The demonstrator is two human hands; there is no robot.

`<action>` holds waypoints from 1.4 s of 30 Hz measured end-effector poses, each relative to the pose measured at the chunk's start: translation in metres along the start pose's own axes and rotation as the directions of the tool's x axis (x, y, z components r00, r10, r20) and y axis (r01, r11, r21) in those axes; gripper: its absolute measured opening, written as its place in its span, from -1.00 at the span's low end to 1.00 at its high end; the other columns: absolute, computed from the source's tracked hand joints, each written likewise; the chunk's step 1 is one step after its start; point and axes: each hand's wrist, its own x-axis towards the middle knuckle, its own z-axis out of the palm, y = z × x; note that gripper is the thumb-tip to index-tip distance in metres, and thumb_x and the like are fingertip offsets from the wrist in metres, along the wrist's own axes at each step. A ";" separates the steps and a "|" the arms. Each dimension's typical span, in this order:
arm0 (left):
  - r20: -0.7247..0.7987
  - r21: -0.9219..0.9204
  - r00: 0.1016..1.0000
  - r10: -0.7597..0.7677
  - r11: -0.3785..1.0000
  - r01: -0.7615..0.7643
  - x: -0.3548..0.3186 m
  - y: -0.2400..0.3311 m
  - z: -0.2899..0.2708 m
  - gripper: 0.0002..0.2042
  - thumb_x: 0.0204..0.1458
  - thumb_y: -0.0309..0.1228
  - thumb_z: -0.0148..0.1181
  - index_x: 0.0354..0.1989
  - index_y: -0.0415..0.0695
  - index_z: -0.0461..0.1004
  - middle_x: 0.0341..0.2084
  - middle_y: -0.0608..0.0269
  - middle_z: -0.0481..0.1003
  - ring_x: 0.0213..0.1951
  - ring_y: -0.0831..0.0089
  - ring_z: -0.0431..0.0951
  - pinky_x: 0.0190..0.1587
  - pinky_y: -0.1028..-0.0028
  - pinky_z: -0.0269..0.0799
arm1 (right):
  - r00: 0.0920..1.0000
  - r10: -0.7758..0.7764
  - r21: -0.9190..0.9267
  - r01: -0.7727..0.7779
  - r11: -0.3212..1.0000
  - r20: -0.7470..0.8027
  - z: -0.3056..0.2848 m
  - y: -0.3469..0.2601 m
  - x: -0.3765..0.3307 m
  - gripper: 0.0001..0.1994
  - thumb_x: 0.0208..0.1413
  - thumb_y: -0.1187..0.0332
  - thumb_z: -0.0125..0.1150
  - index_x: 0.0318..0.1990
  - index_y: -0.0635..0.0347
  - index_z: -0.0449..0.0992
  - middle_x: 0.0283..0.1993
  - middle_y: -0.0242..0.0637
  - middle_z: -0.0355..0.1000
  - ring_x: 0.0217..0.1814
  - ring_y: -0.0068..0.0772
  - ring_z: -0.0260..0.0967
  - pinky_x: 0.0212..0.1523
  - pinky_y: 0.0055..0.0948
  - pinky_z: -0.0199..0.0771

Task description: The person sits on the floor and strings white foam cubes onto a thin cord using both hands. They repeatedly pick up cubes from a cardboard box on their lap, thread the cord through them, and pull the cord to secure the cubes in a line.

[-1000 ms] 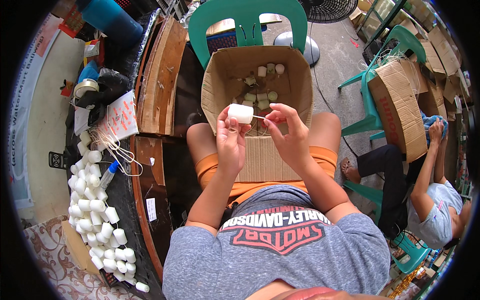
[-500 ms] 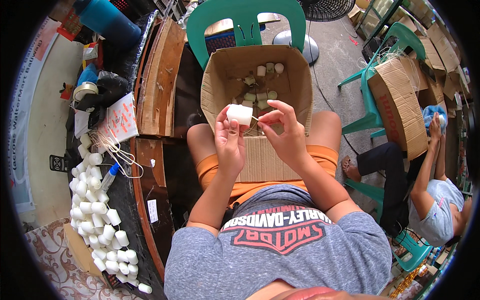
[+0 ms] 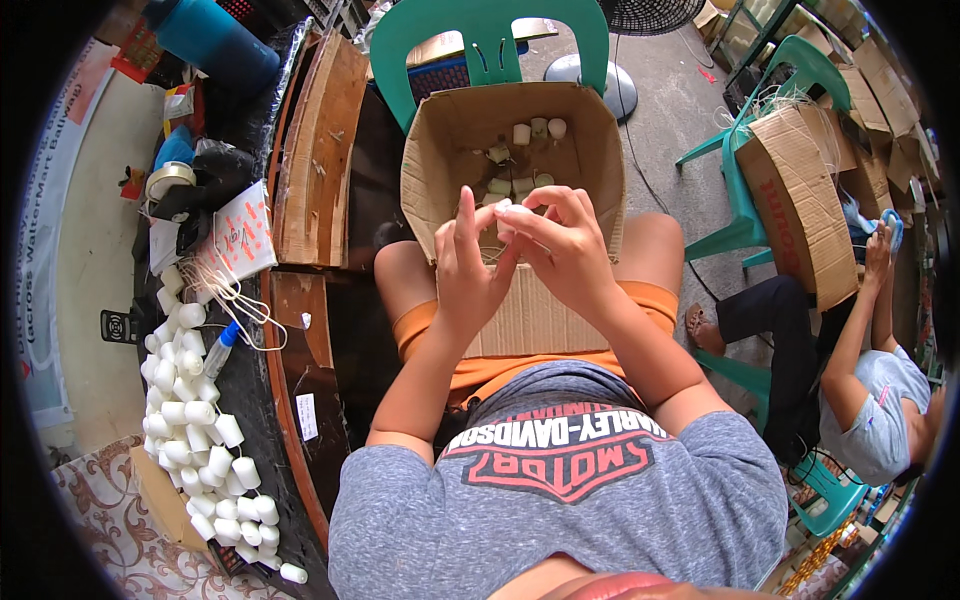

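Note:
My left hand (image 3: 476, 265) and my right hand (image 3: 570, 248) meet in front of me, above the near part of an open cardboard box (image 3: 428, 150). Between their fingertips is a small white candle (image 3: 504, 208), mostly covered by the fingers. The left index finger points up while its other fingertips stay on the candle. My right thumb and fingers pinch it from the other side. Inside the box lie several more short candles (image 3: 521, 134), whitish to pale green. Its lower flap (image 3: 530, 318) rests toward my lap.
A heap of white candles (image 3: 180, 410) covers the dark bench at left, beside white strings (image 3: 232, 300) and a blue-capped tube (image 3: 222, 350). A green chair (image 3: 390, 60) stands behind the box. At right, a co-worker (image 3: 870, 400) handles blue material near another carton (image 3: 795, 210).
My hands have come together and turned, so the fingers now cover most of the candle. Its string end is no longer visible. The co-worker's hands have shifted slightly.

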 end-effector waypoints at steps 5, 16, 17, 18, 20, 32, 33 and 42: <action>0.025 0.206 0.997 0.074 0.975 -0.078 0.018 -0.040 0.016 -0.48 -0.17 -0.45 0.30 0.05 0.07 0.34 -0.16 0.24 0.42 -0.12 0.23 0.44 0.00 0.23 0.22 | 0.998 0.059 0.484 -0.046 0.874 -0.013 -0.033 -0.017 0.008 -0.84 -0.07 0.48 0.29 -0.28 0.25 0.55 -0.39 -0.30 0.46 -0.39 -0.38 0.37 -0.35 -0.48 0.41; -0.066 -0.092 0.944 -0.323 0.944 0.316 0.013 -0.133 0.041 -0.89 0.07 -0.41 0.13 -0.34 -0.14 0.54 -0.27 0.10 0.46 -0.21 0.26 0.50 -0.15 0.41 0.40 | 0.394 -0.450 0.017 0.767 0.642 -0.801 -0.123 -0.060 -0.014 -0.66 0.25 0.14 -0.09 0.13 -0.08 0.39 0.26 -0.46 0.23 0.42 -0.41 -0.06 0.47 -0.22 -0.44; -0.112 -0.141 0.944 -0.310 0.945 0.293 0.020 -0.124 0.033 -0.90 0.08 -0.43 0.12 -0.34 -0.14 0.54 -0.30 0.11 0.47 -0.25 0.30 0.51 -0.17 0.44 0.41 | 0.416 -0.490 -0.202 0.568 0.798 -0.766 -0.127 -0.056 -0.013 -0.64 0.26 0.10 -0.12 0.14 -0.09 0.38 0.28 -0.44 0.21 0.43 -0.41 -0.08 0.47 -0.21 -0.44; -0.157 -0.204 0.941 -0.301 0.942 0.267 0.026 -0.116 0.025 -0.90 0.13 -0.46 0.06 -0.32 -0.20 0.49 -0.35 0.17 0.48 -0.35 0.45 0.49 -0.25 0.55 0.39 | 0.453 -0.456 -0.224 0.478 0.850 -0.766 -0.124 -0.047 -0.013 -0.61 0.27 0.04 -0.22 0.14 -0.12 0.37 0.24 -0.41 0.26 0.44 -0.31 -0.10 0.47 -0.14 -0.47; -0.196 -0.395 0.959 -0.206 0.911 0.115 0.050 -0.087 0.014 -0.89 0.16 -0.45 0.03 -0.31 -0.22 0.45 -0.36 0.20 0.47 -0.37 0.51 0.47 -0.27 0.58 0.38 | 0.641 -0.401 -0.214 0.351 0.912 -0.655 -0.119 -0.040 -0.008 -0.74 0.27 0.15 -0.19 -0.12 0.04 0.38 0.09 -0.24 0.38 0.29 -0.13 0.13 0.39 -0.01 -0.25; -0.149 -0.365 0.872 0.465 0.794 -0.486 0.063 0.071 -0.069 -0.81 -0.05 -0.17 0.23 -0.37 0.01 0.53 -0.39 0.45 0.43 -0.39 0.46 0.40 -0.35 0.43 0.33 | 0.960 -0.115 0.327 0.026 0.945 0.255 -0.028 -0.039 -0.007 -0.56 -0.10 0.44 0.31 0.01 0.19 0.39 -0.12 -0.19 0.37 -0.28 -0.30 0.43 -0.28 -0.38 0.50; -0.102 -0.336 0.865 0.492 0.801 -0.496 0.061 0.078 -0.071 -0.81 -0.08 -0.15 0.25 -0.39 0.04 0.54 -0.39 0.48 0.43 -0.35 0.48 0.40 -0.33 0.41 0.32 | 0.950 -0.197 0.376 0.096 0.922 0.241 -0.026 -0.035 -0.010 -0.64 -0.07 0.47 0.27 -0.04 0.21 0.42 -0.15 -0.18 0.38 -0.27 -0.29 0.44 -0.28 -0.37 0.50; 0.646 -0.605 0.761 -0.066 0.562 0.563 0.002 -0.021 0.023 -0.30 0.14 0.23 -0.41 -0.16 -0.18 0.46 -0.15 0.20 0.45 0.00 0.19 0.42 0.14 0.26 0.19 | 0.986 -0.089 0.465 0.147 0.873 -0.144 -0.071 -0.038 0.007 -0.69 0.27 0.23 -0.09 -0.29 0.31 0.48 -0.31 -0.18 0.49 -0.21 -0.27 0.46 -0.19 -0.34 0.49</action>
